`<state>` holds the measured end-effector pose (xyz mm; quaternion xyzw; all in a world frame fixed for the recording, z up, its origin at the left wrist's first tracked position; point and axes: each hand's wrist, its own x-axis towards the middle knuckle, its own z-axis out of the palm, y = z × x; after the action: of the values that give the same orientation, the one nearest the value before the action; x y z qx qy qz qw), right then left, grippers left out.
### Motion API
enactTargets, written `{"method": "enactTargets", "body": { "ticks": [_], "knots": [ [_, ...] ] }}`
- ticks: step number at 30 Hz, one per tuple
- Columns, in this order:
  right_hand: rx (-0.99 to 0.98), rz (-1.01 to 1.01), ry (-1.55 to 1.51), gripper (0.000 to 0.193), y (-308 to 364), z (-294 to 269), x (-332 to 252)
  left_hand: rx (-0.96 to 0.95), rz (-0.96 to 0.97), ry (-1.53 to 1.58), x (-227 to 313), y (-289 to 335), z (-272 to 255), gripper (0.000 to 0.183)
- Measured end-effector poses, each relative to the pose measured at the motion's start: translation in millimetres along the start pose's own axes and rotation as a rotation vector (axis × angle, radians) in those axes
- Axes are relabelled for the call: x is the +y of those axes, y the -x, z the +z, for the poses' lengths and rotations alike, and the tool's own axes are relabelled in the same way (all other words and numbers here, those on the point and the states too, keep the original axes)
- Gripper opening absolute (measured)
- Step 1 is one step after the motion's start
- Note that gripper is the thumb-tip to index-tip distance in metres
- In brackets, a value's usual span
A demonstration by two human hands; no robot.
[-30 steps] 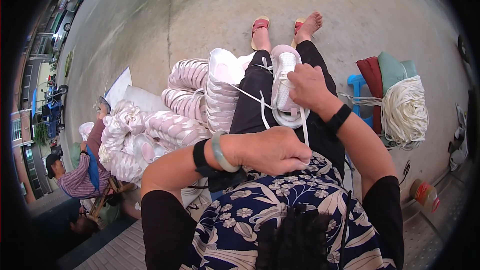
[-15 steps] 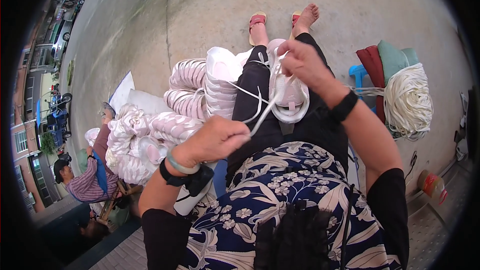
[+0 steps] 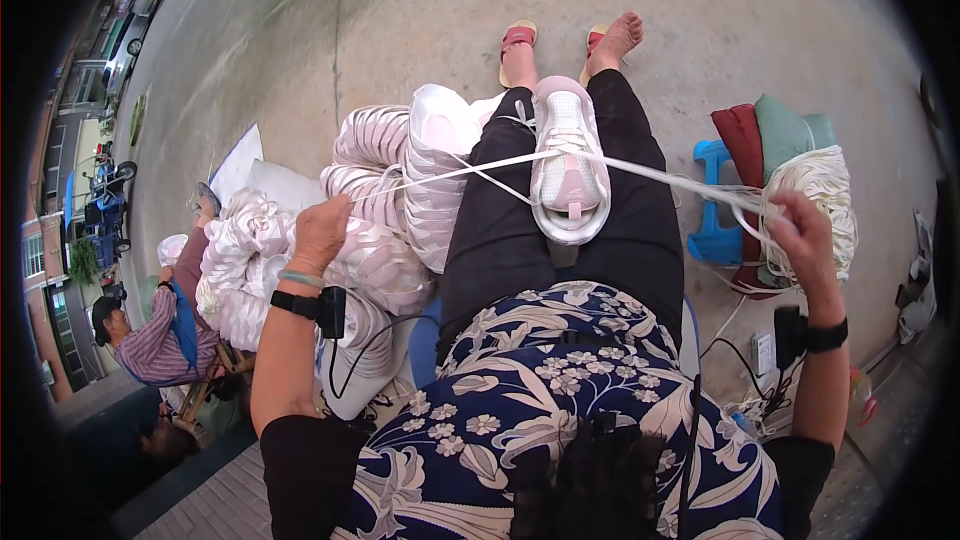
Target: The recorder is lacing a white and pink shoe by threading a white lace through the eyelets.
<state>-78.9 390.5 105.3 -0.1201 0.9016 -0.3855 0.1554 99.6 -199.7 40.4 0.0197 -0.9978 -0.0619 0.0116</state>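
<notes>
A white and pale pink sneaker (image 3: 574, 183) lies on my black-trousered lap, its toe pointing away from me. White shoelace (image 3: 665, 176) runs out from the shoe's upper eyelets to both sides, stretched nearly straight. Out to the left, my left hand (image 3: 322, 232) is closed on one lace end, above the pile of pink and white shoe parts. My right hand (image 3: 803, 235) pinches the other end far to the right, in front of a bundle of white laces (image 3: 826, 187). A thinner loose lace also trails leftward from the shoe.
Stacked pink and white shoe uppers (image 3: 440, 180) stand against my left leg. At right, a blue stool (image 3: 712, 212) carries dark red and green cloths (image 3: 783, 135). Black cables (image 3: 735, 348) hang by my right side. Another person (image 3: 170, 352) sits at far left.
My hands have moved apart from over the shoe, the left outward to the left and the right outward to the right. The lace between them has been drawn out long and taut.
</notes>
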Motion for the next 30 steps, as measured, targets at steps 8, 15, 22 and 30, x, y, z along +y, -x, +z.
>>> {"method": "enactTargets", "body": {
  "ticks": [8, 15, 22, 30],
  "knots": [
    [0.223, -0.567, 0.701, 0.037, 68.9, -50.6, 76.0, -0.056, -0.286, -0.191, -102.6, 59.7, -3.7, 0.019],
    [0.070, -0.524, 0.979, 0.036, 103.4, -104.4, 99.7, -0.041, -0.530, -0.073, -143.1, 77.8, -39.8, 0.023],
    [0.400, 0.038, 0.471, 0.013, 113.2, -86.5, 152.3, -0.228, -0.508, -0.144, -137.8, 67.6, -27.1, 0.030],
    [-0.384, 0.417, -0.544, 0.010, 21.5, 97.1, 19.6, -0.743, -0.526, 1.228, 115.4, -47.4, 12.1, 0.022]
  ]
}}
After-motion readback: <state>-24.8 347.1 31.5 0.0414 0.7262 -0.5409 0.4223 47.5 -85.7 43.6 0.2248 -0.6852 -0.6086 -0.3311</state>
